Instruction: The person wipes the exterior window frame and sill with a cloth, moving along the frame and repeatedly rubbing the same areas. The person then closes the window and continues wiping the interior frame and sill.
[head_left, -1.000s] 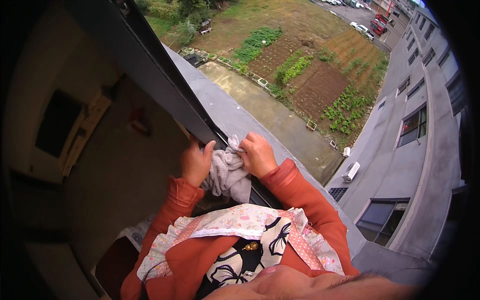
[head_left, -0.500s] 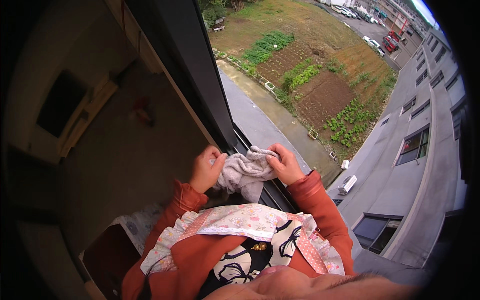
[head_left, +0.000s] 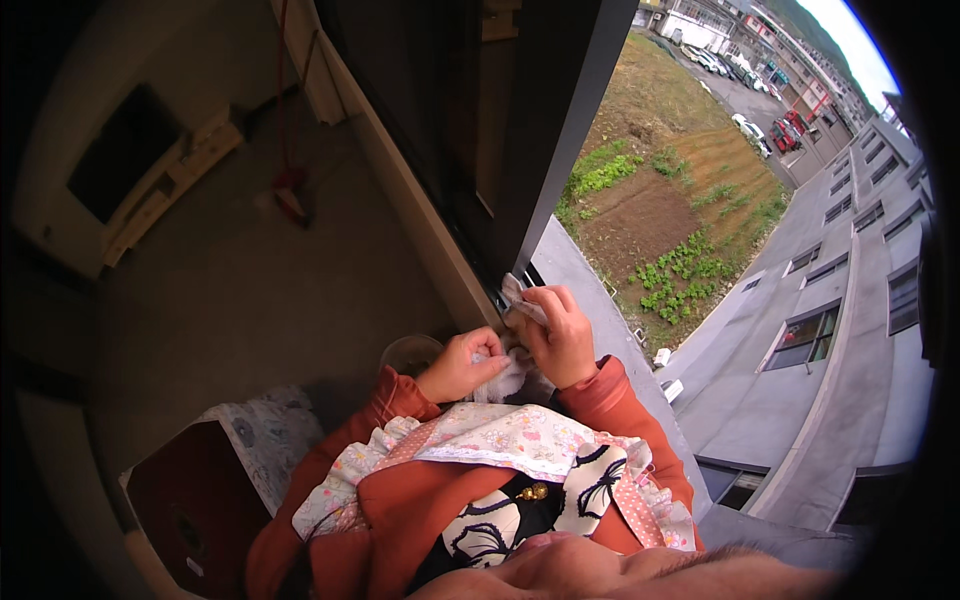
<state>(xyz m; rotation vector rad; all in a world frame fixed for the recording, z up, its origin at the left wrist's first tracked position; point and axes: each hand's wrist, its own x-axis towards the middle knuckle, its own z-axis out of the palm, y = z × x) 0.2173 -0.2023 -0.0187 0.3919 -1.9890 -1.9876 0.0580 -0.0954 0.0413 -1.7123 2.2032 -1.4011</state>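
A pale grey cloth (head_left: 508,380) is bunched between my two hands at the window sill. My left hand (head_left: 460,368) has its fingers closed on the lower part of the cloth. Higher up, my right hand (head_left: 562,338) pinches another part, and a twisted end of the cloth sticks up past its fingers at the foot of the dark window frame (head_left: 570,130). This end lies by the window track, which my right hand mostly hides.
Below my left hand's side stands a round, see-through container (head_left: 408,352). A dark red box-like piece of furniture (head_left: 200,490) with a patterned cover (head_left: 268,435) is at the lower left. A red broom (head_left: 290,195) stands in the room. Outside are a ledge (head_left: 580,270), garden plots (head_left: 650,205) and a grey building (head_left: 810,340).
The dark window frame now covers more of the outdoor view. My hands have come closer together, the right one turning upright, and the cloth is bunched tighter.
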